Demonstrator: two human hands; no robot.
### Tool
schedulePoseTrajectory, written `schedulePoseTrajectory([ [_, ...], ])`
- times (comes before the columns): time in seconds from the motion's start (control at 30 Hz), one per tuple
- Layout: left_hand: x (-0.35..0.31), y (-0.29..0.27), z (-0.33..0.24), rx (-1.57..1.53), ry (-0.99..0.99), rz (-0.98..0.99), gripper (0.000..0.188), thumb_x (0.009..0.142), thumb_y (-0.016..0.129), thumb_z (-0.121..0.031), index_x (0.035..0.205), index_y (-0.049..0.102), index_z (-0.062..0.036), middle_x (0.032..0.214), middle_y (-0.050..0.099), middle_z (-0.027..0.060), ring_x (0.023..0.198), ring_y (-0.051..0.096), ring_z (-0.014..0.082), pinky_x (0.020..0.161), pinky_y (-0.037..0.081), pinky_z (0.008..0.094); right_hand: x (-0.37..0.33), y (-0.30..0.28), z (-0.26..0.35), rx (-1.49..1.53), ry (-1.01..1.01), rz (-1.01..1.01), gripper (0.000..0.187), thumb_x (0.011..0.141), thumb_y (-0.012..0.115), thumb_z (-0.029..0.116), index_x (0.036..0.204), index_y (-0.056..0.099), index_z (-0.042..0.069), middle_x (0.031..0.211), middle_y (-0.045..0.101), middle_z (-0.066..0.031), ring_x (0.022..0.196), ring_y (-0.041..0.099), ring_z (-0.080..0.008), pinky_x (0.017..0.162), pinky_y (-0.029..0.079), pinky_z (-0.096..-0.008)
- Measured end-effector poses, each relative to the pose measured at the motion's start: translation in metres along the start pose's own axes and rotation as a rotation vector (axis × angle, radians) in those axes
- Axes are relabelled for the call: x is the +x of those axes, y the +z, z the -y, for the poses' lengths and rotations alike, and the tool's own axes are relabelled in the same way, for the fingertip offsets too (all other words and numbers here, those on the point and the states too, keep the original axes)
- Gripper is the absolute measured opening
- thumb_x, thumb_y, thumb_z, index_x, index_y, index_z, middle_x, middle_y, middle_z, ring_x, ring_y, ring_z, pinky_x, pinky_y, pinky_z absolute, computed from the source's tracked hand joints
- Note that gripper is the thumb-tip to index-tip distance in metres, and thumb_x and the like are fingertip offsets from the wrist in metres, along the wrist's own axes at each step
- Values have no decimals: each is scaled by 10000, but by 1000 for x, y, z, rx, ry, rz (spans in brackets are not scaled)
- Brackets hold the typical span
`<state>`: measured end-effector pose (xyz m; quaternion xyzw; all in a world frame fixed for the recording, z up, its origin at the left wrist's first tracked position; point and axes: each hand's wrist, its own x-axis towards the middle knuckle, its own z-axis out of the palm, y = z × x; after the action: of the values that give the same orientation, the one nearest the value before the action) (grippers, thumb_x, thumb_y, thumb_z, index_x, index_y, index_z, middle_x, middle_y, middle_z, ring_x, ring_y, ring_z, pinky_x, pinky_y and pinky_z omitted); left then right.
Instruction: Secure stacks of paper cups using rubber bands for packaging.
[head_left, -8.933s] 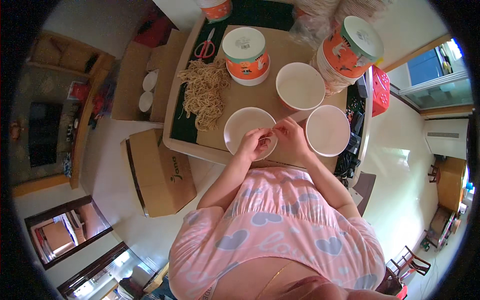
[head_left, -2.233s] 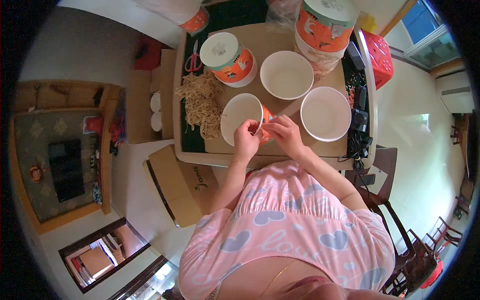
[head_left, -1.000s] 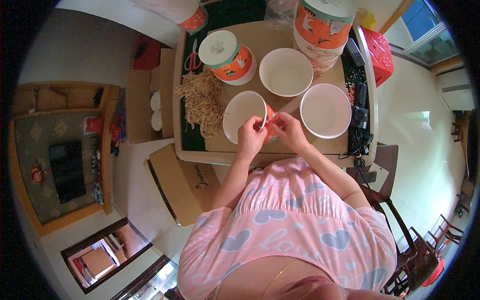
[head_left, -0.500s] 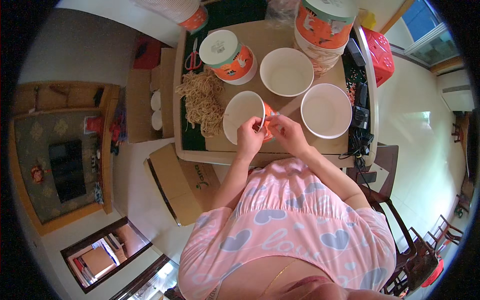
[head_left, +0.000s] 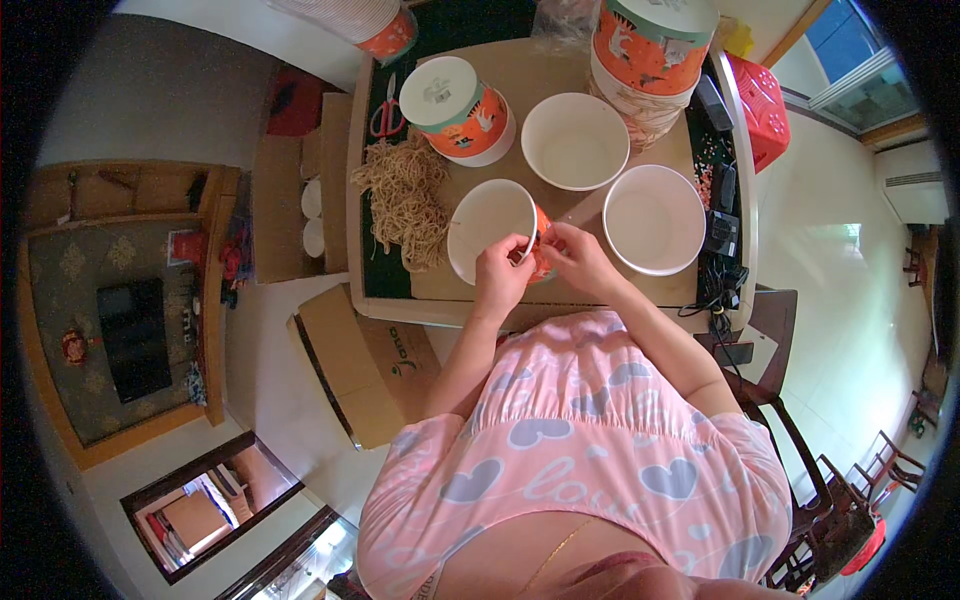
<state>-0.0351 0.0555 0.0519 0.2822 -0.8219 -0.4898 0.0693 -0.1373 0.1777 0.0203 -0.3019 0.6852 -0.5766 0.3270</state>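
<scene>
A white-lined paper bucket with an orange printed outside [head_left: 484, 228] lies tipped at the table's near side, its mouth toward the left. My left hand [head_left: 502, 276] is closed on its rim, fingers inside and thumb outside. Against the orange wall, my right hand [head_left: 584, 262] pinches with thumb and forefinger; what sits between them is too small to make out. Two more paper buckets stand mouth up, one behind [head_left: 575, 145] and one to the right [head_left: 654, 222]. A heap of tan twine [head_left: 405, 200] lies to the left, next to an upside-down bucket [head_left: 455, 110].
Red-handled scissors [head_left: 388, 118] lie at the far left. Stacked upturned buckets [head_left: 655, 50] rise at the back right, strands hanging around the lower one. Black adapters and cables [head_left: 720, 235] line the right edge. A red stool [head_left: 762, 110] and cardboard box [head_left: 365, 370] flank the table.
My right hand has shifted slightly left, closer to my left hand. The held bucket has turned a little, and more of its orange side shows.
</scene>
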Motion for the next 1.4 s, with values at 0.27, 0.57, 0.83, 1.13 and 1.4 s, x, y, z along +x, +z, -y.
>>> schedulePoseTrajectory([
  [0.27, -2, 3, 6, -12, 18, -4, 150, 755, 627, -24, 905, 635, -13, 722, 645, 45, 644, 591, 96, 594, 467, 251, 2, -2, 3, 14, 65, 17, 171, 817, 606, 132, 866, 568, -27, 693, 588, -96, 644, 519, -109, 592, 455, -294],
  [0.57, 0, 3, 0, -16, 19, 41, 139, 782, 611, -44, 914, 637, -7, 741, 653, 57, 667, 604, 103, 611, 482, 263, 2, -5, 0, 14, 114, 63, 145, 848, 584, 105, 924, 578, -19, 756, 589, -32, 700, 501, -79, 631, 442, -259],
  [0.83, 4, 3, 16, -30, 170, 117, 151, 813, 589, -60, 938, 638, 9, 814, 661, 107, 717, 625, 153, 649, 481, 267, -4, -9, -15, 10, 59, 70, 147, 843, 583, 101, 926, 584, -20, 739, 589, -75, 683, 512, -96, 630, 450, -270],
  [1.13, 4, 22, 34, 91, 180, 43, 43, 810, 570, -55, 816, 562, -13, 769, 628, 148, 719, 630, 300, 635, 492, 369, -16, -10, -20, 47, 296, 103, 173, 847, 587, 117, 945, 605, -24, 746, 620, -68, 674, 546, -124, 627, 468, -297],
  [1.4, 5, 13, 48, -220, 3, -28, 63, 874, 527, -72, 903, 517, -17, 739, 639, 110, 674, 659, 204, 581, 513, 315, -26, -16, 1, -318, -23, -89, 137, 815, 575, 80, 938, 606, 26, 822, 603, -146, 693, 590, -314, 634, 480, -362],
])
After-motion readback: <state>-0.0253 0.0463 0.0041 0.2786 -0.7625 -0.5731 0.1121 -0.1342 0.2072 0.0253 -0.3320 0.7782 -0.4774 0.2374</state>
